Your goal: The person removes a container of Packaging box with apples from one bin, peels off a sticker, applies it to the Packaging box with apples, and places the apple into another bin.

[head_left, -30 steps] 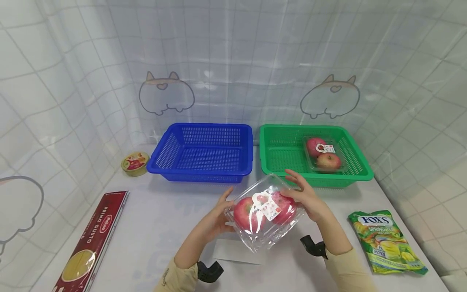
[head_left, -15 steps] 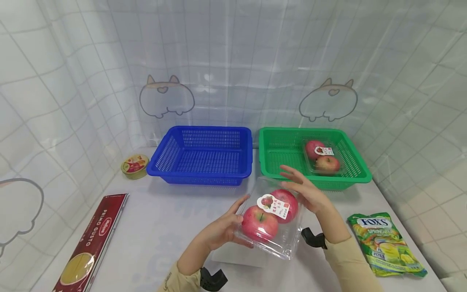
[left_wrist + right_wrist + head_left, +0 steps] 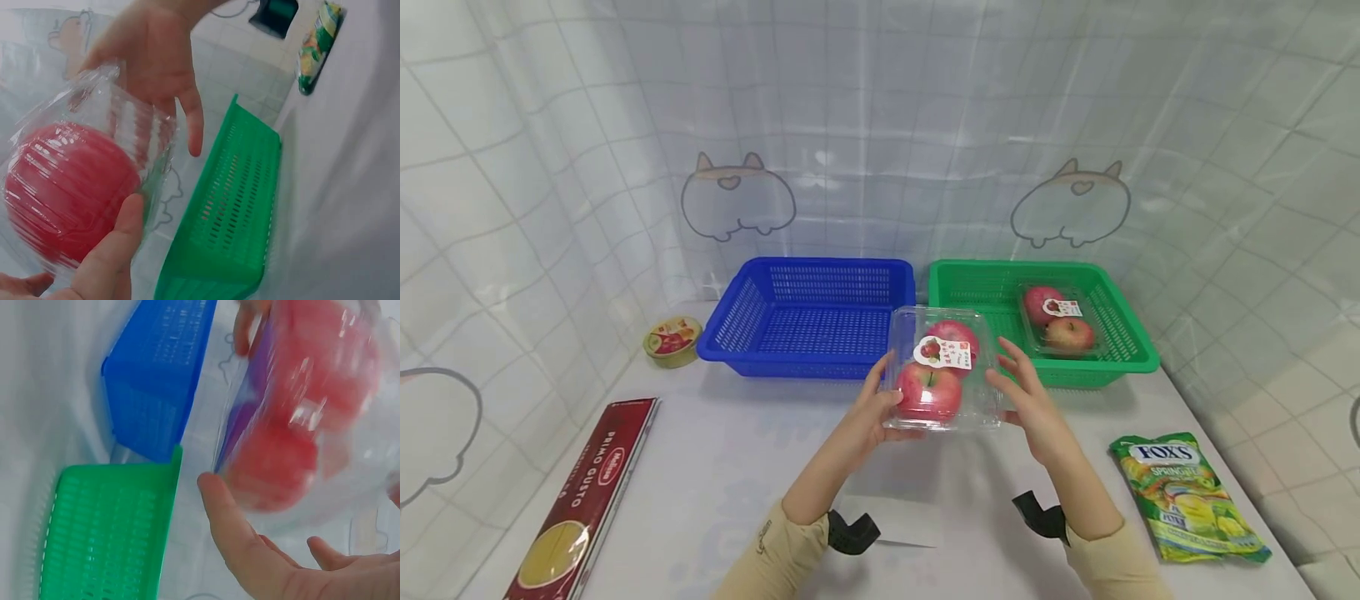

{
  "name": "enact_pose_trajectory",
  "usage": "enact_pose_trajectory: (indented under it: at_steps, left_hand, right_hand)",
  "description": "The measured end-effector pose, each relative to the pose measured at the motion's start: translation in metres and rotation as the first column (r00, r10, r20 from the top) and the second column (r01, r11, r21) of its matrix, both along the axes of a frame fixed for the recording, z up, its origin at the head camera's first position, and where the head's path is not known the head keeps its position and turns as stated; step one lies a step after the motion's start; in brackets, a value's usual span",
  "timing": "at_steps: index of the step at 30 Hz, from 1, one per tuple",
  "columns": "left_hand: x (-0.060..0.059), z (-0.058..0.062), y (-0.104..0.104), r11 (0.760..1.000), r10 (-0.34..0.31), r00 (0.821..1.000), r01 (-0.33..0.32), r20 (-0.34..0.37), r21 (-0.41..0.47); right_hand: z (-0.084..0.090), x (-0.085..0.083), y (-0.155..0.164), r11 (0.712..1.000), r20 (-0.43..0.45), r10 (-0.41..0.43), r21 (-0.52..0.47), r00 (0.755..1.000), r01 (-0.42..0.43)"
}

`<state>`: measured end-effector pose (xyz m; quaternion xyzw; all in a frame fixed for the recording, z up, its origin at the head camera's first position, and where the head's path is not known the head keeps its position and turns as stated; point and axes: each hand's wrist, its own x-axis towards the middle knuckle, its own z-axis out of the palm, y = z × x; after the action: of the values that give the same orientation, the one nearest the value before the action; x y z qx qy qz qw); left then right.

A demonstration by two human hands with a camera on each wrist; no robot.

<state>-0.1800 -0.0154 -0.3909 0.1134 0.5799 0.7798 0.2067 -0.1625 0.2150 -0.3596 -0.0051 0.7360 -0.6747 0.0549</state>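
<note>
Above the desk (image 3: 715, 467), between both baskets, the left hand (image 3: 880, 408) alone grips the apple box (image 3: 942, 371) while the right hand (image 3: 1026, 400) hovers released beside it, so the slick plastic could slip and drop.

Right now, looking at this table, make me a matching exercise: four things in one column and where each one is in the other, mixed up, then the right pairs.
Things:
1. held apple clamshell
2. second apple clamshell
3. Fox's candy bag
4. Primo Gusto spaghetti box

Places:
A. flat on the table's near left side
B. lifted between left hand and right hand
C. on the table, right of the right forearm
D. inside the green basket

Pairs: 1-B, 2-D, 3-C, 4-A
</note>
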Motion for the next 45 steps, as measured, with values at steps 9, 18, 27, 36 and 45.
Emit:
enact_pose_trajectory:
  at_steps: [9, 18, 27, 36, 45]
  left_hand:
    - [-0.025, -0.002, 0.02, 0.999, 0.018, 0.999, -0.017, -0.033, 0.034]
    - [-0.052, -0.002, 0.04, 0.999, 0.014, 0.999, -0.012, -0.046, 0.04]
    - [-0.076, 0.012, 0.056, 0.995, 0.014, 0.996, -0.023, -0.092, -0.095]
    - [-0.084, -0.002, 0.061, 0.909, 0.077, 0.98, -0.144, -0.181, -0.391]
    - [-0.089, -0.023, 0.078, 0.811, 0.053, 0.969, -0.184, -0.243, -0.555]
  right_hand:
    - [-0.008, -0.009, -0.002, 0.998, -0.003, -0.046, -0.036, 0.999, 0.046]
    - [0.0, -0.026, 0.005, 0.967, 0.037, -0.196, -0.162, 0.98, 0.199]
    - [0.009, -0.05, 0.017, 0.905, 0.09, -0.291, -0.297, 0.953, 0.304]
    - [0.006, -0.078, 0.029, 0.831, 0.155, -0.37, -0.387, 0.916, 0.401]
    - [-0.004, -0.111, 0.039, 0.813, 0.183, -0.453, -0.316, 0.872, 0.489]
